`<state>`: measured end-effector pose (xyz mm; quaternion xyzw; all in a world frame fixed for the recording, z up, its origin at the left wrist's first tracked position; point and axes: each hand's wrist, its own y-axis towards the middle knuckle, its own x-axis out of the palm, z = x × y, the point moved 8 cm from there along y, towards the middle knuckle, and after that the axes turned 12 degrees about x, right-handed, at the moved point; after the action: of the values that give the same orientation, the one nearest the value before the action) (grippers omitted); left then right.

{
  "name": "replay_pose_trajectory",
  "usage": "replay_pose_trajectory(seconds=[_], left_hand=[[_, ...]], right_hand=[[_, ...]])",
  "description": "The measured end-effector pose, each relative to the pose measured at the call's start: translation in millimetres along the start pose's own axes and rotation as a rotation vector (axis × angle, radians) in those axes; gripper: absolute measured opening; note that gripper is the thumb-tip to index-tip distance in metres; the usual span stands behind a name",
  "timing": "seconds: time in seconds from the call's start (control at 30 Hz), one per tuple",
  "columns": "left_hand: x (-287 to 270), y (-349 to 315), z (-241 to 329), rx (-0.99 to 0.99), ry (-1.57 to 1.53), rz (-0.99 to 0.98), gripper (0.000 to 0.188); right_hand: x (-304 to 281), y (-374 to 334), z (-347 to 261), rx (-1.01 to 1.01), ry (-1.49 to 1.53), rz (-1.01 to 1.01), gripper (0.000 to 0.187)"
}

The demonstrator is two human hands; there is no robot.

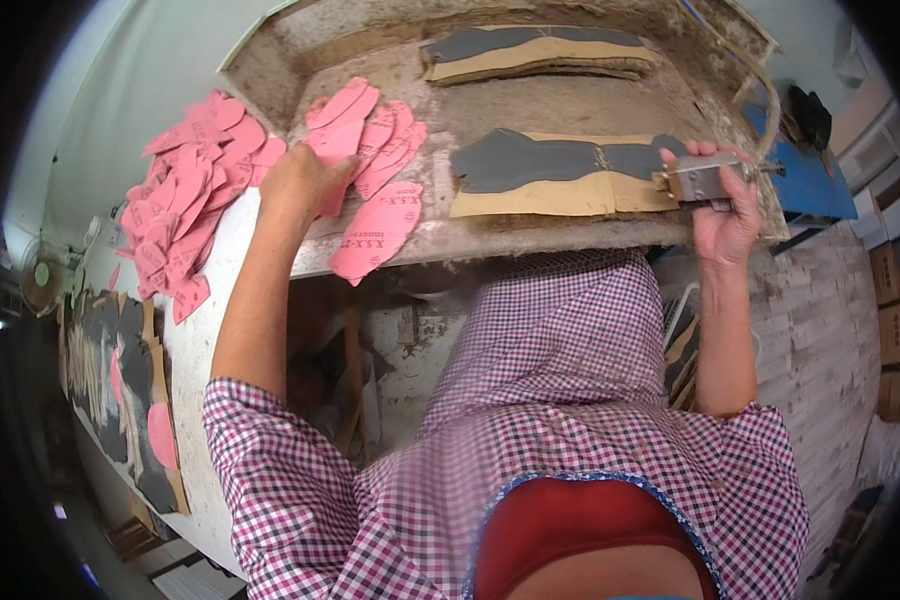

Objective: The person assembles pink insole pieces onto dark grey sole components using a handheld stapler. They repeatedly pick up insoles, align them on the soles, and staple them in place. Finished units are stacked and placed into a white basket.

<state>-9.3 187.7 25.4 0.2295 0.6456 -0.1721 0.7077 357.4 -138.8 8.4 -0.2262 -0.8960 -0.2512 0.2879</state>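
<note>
My left hand (312, 178) is closed at a heap of flat pink die-cut pieces (375, 232), its fingers gripping the edge of one piece. These pieces have rounded ends and dark print, and several lie fanned out around the hand. My right hand (727, 215) wraps around a small metal spray gun (705, 182) with a brass-coloured nozzle pointing left. Just left of the nozzle lies a grey cut piece (530, 163) on tan backing sheets (530, 202). The palm side of my left hand is hidden.
A larger pink pile (185, 195) covers the bench's left part. Farther back sits another stack of grey and tan pieces (535, 55). A yellowish hose (773, 110) rises behind the spray gun. Grey pieces (120, 370) lie on the left surface; a blue table (820, 190) stands right.
</note>
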Motion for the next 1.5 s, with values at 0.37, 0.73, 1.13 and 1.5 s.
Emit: replay_pose_trajectory(seconds=[0.37,0.73,1.13,1.5], left_hand=[[-34.1,-16.0,29.6,0.106,-0.020,0.230,0.056],[-36.6,-21.0,41.5,0.306,-0.652,0.324,0.028],[-5.0,-19.4,256.9,0.750,-0.946,-0.264,0.016],[27.0,-0.1,300.6,0.740,-0.757,-0.368,0.013]], right_hand=[[50.0,-7.9,-16.9,-0.175,-0.513,0.117,0.037],[48.9,-3.0,9.9,-0.105,-0.275,0.008,0.034],[-102.0,14.6,5.0,0.069,0.340,0.316,0.019],[-93.7,14.4,7.5,0.091,0.455,0.342,0.021]])
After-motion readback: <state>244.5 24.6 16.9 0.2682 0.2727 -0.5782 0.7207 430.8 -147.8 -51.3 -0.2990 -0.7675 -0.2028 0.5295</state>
